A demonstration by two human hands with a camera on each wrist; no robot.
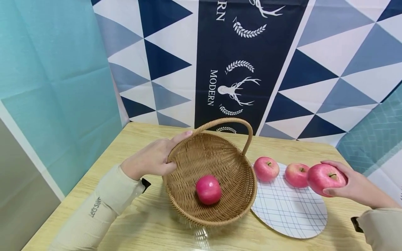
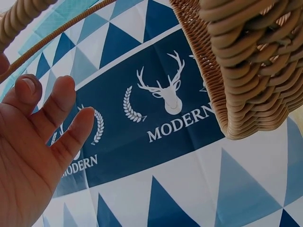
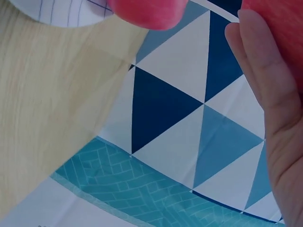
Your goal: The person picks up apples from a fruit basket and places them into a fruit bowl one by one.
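Observation:
My left hand (image 1: 154, 158) grips the upper left rim of a brown wicker basket (image 1: 182, 205), thumb inside and a finger along the base of its arched handle (image 1: 233, 120). The basket tilts so that its opening faces me, and one pink-red apple (image 1: 208, 190) lies in it. In the left wrist view, other fingers (image 2: 71, 135) of that hand stretch out behind the woven wall (image 2: 255, 71). My right hand (image 1: 353, 184) holds another apple (image 1: 325, 177) by its sides, stem upward, above the right edge of a white plaid round mat (image 1: 292, 216).
Two more apples, one at the left (image 1: 266, 169) and one at the right (image 1: 297, 175), sit on the far part of the mat, just right of the basket. The wooden table (image 1: 147, 216) ends at a patterned cloth backdrop (image 1: 169, 62) behind and a teal cloth (image 1: 56, 80) on the left.

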